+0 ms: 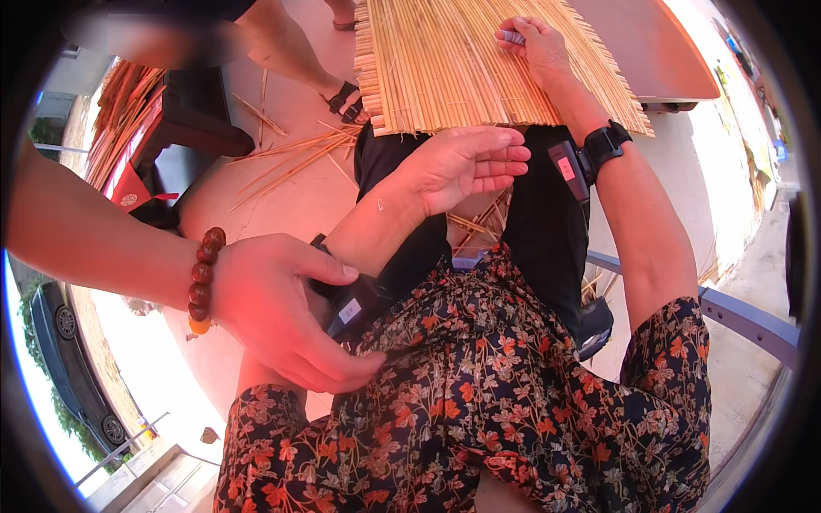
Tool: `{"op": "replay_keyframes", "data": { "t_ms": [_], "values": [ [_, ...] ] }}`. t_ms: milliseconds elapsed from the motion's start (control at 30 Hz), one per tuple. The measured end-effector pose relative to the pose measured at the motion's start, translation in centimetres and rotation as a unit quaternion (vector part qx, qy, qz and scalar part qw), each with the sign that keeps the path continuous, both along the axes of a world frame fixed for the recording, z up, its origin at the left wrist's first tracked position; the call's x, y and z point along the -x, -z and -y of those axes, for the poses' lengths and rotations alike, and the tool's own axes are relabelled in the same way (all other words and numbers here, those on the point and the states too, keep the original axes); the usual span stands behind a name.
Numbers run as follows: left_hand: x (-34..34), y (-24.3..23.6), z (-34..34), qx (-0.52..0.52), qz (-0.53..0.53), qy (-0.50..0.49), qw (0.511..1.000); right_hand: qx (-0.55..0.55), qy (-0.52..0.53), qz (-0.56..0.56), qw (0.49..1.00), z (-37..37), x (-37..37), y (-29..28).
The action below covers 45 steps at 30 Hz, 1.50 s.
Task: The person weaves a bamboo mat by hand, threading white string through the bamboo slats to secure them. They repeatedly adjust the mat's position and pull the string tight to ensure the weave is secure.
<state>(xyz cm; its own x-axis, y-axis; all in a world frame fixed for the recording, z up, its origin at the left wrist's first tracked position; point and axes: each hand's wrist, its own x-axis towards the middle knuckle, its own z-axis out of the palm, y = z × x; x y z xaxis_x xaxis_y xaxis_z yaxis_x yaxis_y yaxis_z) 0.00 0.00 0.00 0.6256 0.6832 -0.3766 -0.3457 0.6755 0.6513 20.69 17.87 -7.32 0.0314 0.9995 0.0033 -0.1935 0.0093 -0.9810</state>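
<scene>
My left hand [470,167] is held palm up in front of the mat's near edge, fingers loosely bent, nothing in it. My right hand [545,56] rests over the woven reed mat [462,64], fingers curled at a small greyish banded piece [512,38]; I cannot make out whether it is a spool or a wrapping on a finger. Another person's hand [295,308], with a brown bead bracelet [202,278] on its wrist, grasps around the dark device [355,308] strapped on my left forearm. A similar device [571,169] is strapped on my right wrist.
Loose reeds [299,158] lie on the floor at the left. A dark bench [201,120] with a heap of reeds [128,111] stands beyond. A person's sandalled foot [346,101] is beside the mat. A table [650,51] lies behind it; a metal bar [748,321] runs at the right.
</scene>
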Motion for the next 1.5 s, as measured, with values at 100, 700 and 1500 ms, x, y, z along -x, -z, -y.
{"op": "replay_keyframes", "data": {
  "t_ms": [100,700,1500],
  "values": [
    [0.6,-1.2,-2.0,-0.034,-0.002,-0.043,0.998,-0.012,0.010,0.018,1.000,0.4,-0.8,-0.7],
    [3.5,2.0,-10.0,0.064,0.039,-0.180,0.981,-0.011,-0.001,0.040,0.999,0.5,-0.4,-0.4],
    [-0.4,2.1,7.0,-0.022,-0.093,0.092,0.991,-0.033,0.108,-0.184,0.976,5.1,-0.1,-4.8]
  ]
}}
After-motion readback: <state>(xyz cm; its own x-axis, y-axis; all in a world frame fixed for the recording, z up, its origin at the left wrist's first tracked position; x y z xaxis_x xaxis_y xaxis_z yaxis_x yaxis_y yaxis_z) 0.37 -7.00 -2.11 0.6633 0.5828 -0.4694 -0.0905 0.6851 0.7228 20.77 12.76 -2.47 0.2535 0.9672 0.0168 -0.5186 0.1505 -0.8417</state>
